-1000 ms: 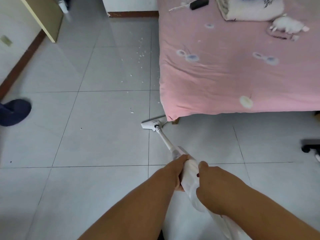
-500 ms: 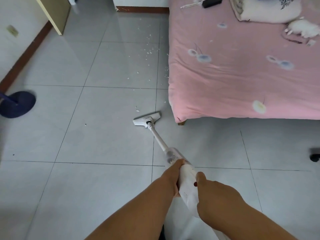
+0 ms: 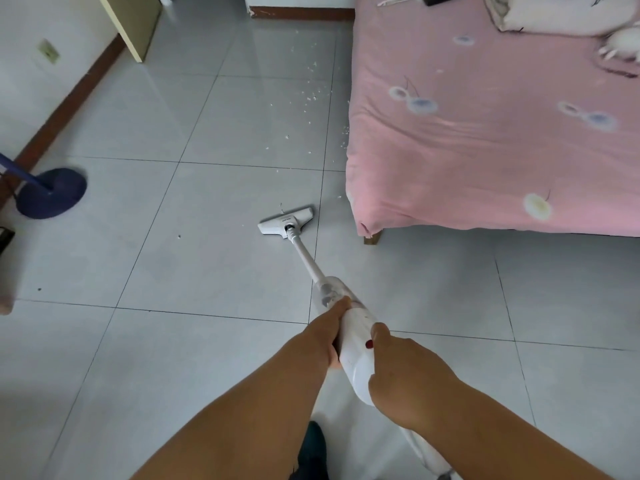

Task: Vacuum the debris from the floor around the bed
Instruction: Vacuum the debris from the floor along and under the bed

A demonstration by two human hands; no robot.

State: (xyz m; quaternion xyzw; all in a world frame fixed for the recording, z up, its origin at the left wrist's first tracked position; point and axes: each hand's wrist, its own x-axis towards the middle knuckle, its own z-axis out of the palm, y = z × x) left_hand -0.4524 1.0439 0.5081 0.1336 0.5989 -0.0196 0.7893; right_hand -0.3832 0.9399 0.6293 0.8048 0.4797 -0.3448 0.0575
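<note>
Both hands grip a white stick vacuum (image 3: 353, 344): the left hand (image 3: 330, 329) is wrapped around its body by the clear dust cup, the right hand (image 3: 403, 372) is closed on the rear by a red button (image 3: 369, 345). The vacuum head (image 3: 285, 222) lies flat on the grey tiled floor (image 3: 138, 341), near the corner of the pink bed (image 3: 485, 133). White debris (image 3: 311, 95) is scattered beyond, alongside the bed.

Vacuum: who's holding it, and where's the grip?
Both hands hold the vacuum by its white body: left hand at the front near the clear dust cup, right hand behind it, by the red button.
</note>
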